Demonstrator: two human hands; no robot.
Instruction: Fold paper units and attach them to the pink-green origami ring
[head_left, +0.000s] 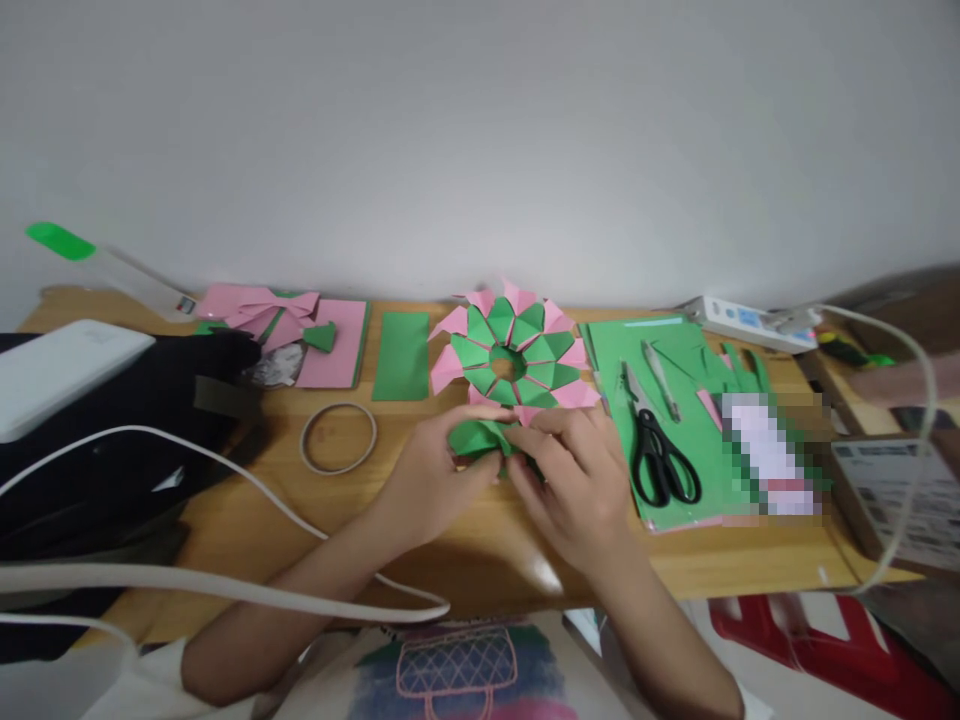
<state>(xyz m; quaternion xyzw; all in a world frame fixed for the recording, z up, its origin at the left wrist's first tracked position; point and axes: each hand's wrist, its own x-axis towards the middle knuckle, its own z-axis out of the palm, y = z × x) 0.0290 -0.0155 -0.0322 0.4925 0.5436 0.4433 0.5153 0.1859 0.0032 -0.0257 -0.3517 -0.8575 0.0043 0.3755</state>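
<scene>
Between both hands, near the table's front, is a small folded green paper piece [478,438]. My left hand [435,475] pinches its left side, thumb below and fingers above. On its right side, my right hand [574,470] has its fingers closed on the same piece and partly hides it. Just behind the hands lies a ring of folded green and pink paper units [551,348] with a round opening in its middle. Its front edge is partly covered by the hands.
Black scissors [657,450] and a craft knife [661,380] lie on green sheets [622,350] at right. A tape roll [302,440], green rectangle [401,355] and pink papers [337,345] are left. A white cable [225,590] crosses the left forearm.
</scene>
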